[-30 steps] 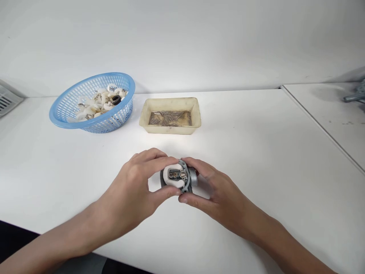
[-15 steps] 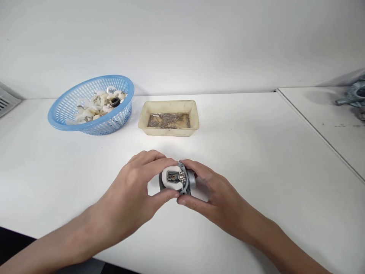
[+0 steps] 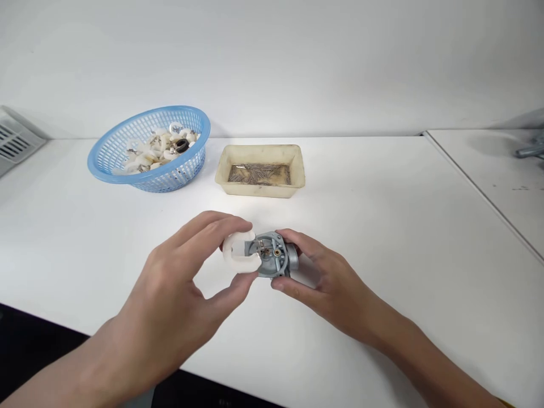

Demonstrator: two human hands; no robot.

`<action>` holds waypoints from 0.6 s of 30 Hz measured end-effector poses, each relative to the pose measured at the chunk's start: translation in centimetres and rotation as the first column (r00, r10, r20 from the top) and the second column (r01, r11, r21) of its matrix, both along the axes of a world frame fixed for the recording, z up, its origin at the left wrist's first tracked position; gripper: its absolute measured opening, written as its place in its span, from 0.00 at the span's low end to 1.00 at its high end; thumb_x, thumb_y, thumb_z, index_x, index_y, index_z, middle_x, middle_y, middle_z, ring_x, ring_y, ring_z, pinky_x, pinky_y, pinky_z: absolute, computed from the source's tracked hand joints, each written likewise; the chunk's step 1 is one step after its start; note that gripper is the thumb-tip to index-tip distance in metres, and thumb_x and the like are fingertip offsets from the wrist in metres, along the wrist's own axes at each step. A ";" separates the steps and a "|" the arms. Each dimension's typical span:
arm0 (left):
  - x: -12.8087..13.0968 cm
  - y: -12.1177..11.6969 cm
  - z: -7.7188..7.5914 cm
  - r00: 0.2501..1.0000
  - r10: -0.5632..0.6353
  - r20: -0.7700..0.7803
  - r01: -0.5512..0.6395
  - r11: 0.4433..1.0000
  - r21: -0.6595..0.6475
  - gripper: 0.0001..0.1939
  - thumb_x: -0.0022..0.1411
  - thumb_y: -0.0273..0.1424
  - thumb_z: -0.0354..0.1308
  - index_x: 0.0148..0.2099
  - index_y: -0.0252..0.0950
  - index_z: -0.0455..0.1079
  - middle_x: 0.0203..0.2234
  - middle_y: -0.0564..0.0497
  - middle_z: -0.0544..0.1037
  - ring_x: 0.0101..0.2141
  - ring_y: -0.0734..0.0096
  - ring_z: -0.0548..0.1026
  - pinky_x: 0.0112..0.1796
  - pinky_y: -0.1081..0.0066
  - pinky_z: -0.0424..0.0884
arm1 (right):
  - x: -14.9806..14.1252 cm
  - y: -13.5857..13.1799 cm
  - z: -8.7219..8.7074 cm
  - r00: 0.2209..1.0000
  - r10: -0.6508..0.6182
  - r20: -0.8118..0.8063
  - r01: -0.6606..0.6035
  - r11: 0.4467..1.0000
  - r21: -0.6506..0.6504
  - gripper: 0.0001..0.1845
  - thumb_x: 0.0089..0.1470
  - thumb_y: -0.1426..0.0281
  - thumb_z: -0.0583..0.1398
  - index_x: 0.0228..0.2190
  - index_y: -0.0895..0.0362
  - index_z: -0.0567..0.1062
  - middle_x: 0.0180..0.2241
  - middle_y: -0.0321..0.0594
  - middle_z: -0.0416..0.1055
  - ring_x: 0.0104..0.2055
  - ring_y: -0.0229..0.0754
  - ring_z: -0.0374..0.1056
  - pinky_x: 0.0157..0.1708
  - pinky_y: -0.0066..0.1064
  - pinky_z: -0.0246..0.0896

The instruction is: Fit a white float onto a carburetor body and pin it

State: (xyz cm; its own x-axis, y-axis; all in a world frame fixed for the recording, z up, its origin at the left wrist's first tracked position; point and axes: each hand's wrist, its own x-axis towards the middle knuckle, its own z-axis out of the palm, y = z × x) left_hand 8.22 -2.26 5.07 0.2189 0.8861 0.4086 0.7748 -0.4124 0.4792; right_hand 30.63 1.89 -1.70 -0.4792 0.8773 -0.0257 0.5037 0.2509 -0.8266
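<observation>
Head — left grip pinching float, right carburetor

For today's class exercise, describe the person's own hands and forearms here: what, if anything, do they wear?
The left hand and the right hand are bare, with no gloves, rings or watch in view. The forearms are bare as well, and no sleeve shows before they leave the picture.
</observation>
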 end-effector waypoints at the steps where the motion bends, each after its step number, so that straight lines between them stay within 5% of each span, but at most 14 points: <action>1: 0.0 -0.1 -0.1 1.000 -0.007 0.015 0.007 1.000 -0.015 0.19 0.61 0.24 0.62 0.54 0.41 0.71 0.44 0.52 0.77 0.38 0.74 0.75 0.31 0.79 0.73 | -0.1 0.0 0.0 1.000 -0.003 -0.003 0.003 1.000 0.003 0.27 0.58 0.54 0.65 0.57 0.41 0.68 0.54 0.34 0.73 0.51 0.46 0.72 0.48 0.36 0.73; 9: -0.5 -0.4 -0.1 0.994 -0.019 0.106 0.034 0.989 -0.146 0.21 0.64 0.26 0.60 0.59 0.45 0.70 0.43 0.51 0.78 0.37 0.72 0.76 0.21 0.80 0.66 | -0.1 0.0 -0.3 1.000 -0.017 0.004 0.017 0.999 0.036 0.29 0.58 0.54 0.64 0.59 0.43 0.67 0.56 0.38 0.72 0.55 0.50 0.72 0.50 0.39 0.73; 14: -0.9 -0.4 -0.5 0.974 0.061 0.218 0.001 0.961 -0.275 0.24 0.67 0.30 0.59 0.64 0.46 0.66 0.40 0.52 0.80 0.35 0.70 0.78 0.33 0.74 0.76 | -0.1 0.0 0.0 1.000 -0.016 0.024 0.016 1.000 -0.023 0.29 0.58 0.53 0.64 0.58 0.45 0.67 0.54 0.38 0.74 0.51 0.48 0.73 0.49 0.39 0.74; 18: -0.9 -0.2 -0.8 0.882 0.141 0.450 0.088 0.888 -0.451 0.23 0.68 0.31 0.59 0.63 0.50 0.64 0.30 0.56 0.79 0.32 0.71 0.78 0.29 0.77 0.75 | -0.3 0.1 0.2 1.000 -0.007 0.030 0.008 1.000 -0.026 0.29 0.59 0.54 0.63 0.58 0.46 0.66 0.53 0.39 0.74 0.51 0.48 0.73 0.50 0.41 0.73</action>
